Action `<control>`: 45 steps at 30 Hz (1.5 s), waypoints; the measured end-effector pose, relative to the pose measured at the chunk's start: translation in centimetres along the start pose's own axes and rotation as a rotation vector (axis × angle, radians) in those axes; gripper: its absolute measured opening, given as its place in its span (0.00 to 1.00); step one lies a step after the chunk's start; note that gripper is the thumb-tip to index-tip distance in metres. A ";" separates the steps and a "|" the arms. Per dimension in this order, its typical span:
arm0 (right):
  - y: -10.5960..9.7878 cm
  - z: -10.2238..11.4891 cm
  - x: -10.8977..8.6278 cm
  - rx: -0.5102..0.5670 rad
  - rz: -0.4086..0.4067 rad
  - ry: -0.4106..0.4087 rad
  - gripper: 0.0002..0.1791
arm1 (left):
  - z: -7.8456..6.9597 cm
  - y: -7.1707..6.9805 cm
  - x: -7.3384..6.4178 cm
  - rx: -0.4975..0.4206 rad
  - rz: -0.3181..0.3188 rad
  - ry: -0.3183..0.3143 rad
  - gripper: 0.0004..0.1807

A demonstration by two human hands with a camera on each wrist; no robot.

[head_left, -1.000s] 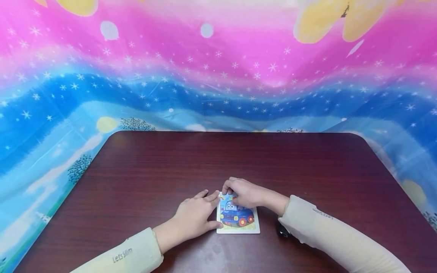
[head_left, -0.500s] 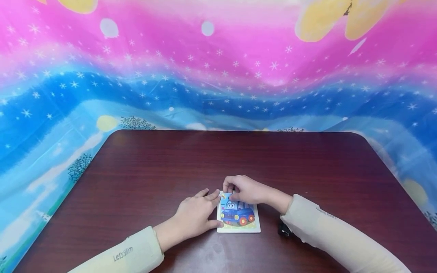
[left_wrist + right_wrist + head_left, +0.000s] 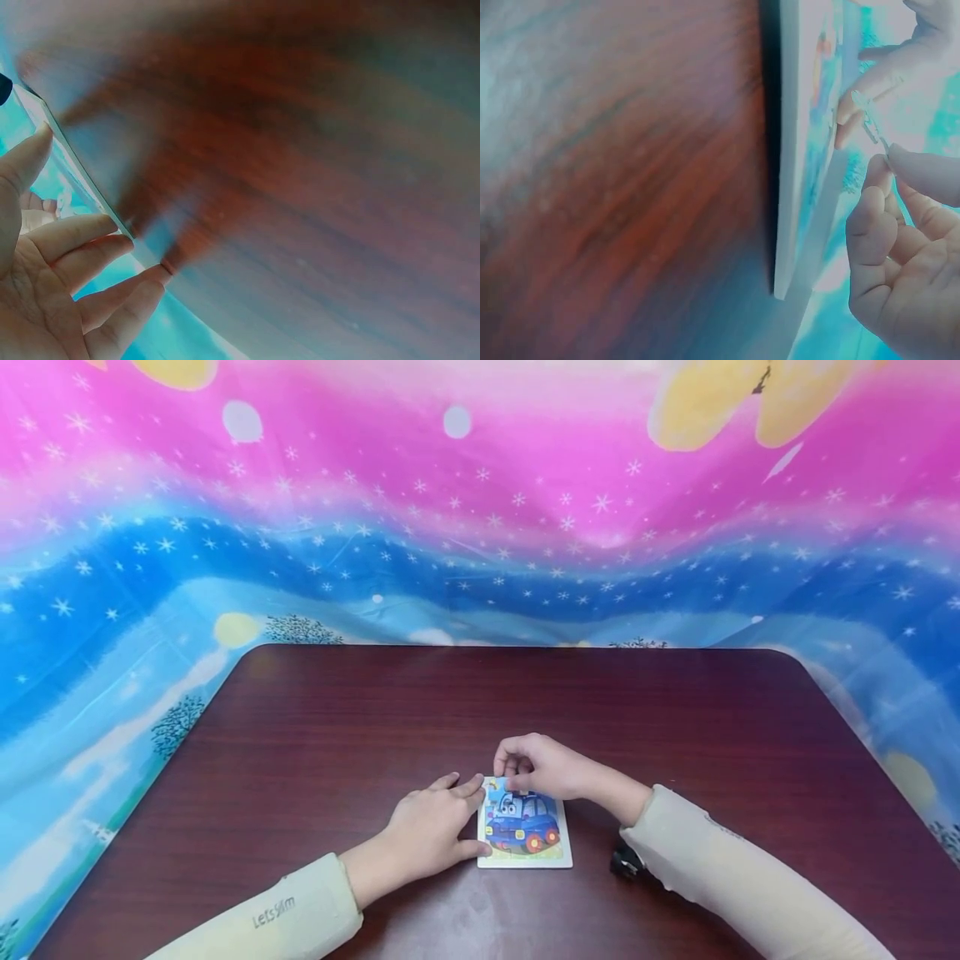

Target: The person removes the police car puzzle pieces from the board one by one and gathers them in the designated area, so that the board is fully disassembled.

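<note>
A flat jigsaw puzzle (image 3: 525, 827) with a blue cartoon car and a white border lies on the table near its front. My left hand (image 3: 426, 828) rests at the puzzle's left border, thumb and fingers spread and fairly straight; in the left wrist view its fingertips touch the puzzle's edge (image 3: 79, 165). Over the puzzle's far edge is my right hand (image 3: 546, 767), fingers curled. The right wrist view shows it pinching a thin puzzle piece (image 3: 870, 124) between thumb and forefinger, tilted and raised off the board. The hand covers the puzzle's upper right part.
The dark red-brown table (image 3: 375, 718) has rounded far corners. Behind it and along the sides hangs a pink and blue patterned cloth (image 3: 480, 527). A small black device (image 3: 625, 862) shows beneath the right sleeve.
My right hand has risen and moved slightly away toward the puzzle's far edge, uncovering more of the picture. The left hand has stayed at the left border.
</note>
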State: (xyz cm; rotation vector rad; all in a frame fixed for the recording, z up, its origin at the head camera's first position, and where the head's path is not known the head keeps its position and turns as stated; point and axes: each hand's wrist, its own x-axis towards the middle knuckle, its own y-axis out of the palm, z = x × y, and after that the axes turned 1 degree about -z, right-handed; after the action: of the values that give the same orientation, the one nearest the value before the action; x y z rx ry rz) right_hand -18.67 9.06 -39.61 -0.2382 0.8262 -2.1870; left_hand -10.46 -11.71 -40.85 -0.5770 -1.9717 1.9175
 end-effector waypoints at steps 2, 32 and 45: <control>-0.3 0.0 -0.2 0.014 -0.007 -0.003 0.06 | 0.0 0.0 0.0 -0.001 0.002 -0.002 0.40; -5.0 -3.3 -5.9 0.094 -0.149 0.079 0.05 | -0.2 -0.2 -0.1 -0.004 0.012 -0.015 0.40; -6.5 -4.8 -7.8 0.092 -0.188 0.138 0.05 | -0.3 -0.2 0.0 -0.013 0.027 -0.024 0.40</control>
State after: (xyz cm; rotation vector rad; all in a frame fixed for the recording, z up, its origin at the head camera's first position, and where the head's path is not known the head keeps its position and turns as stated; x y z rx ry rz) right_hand -19.21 20.21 -38.60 -0.1237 0.8039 -2.4330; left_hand -10.27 -11.45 -40.61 -0.5898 -2.0023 1.9377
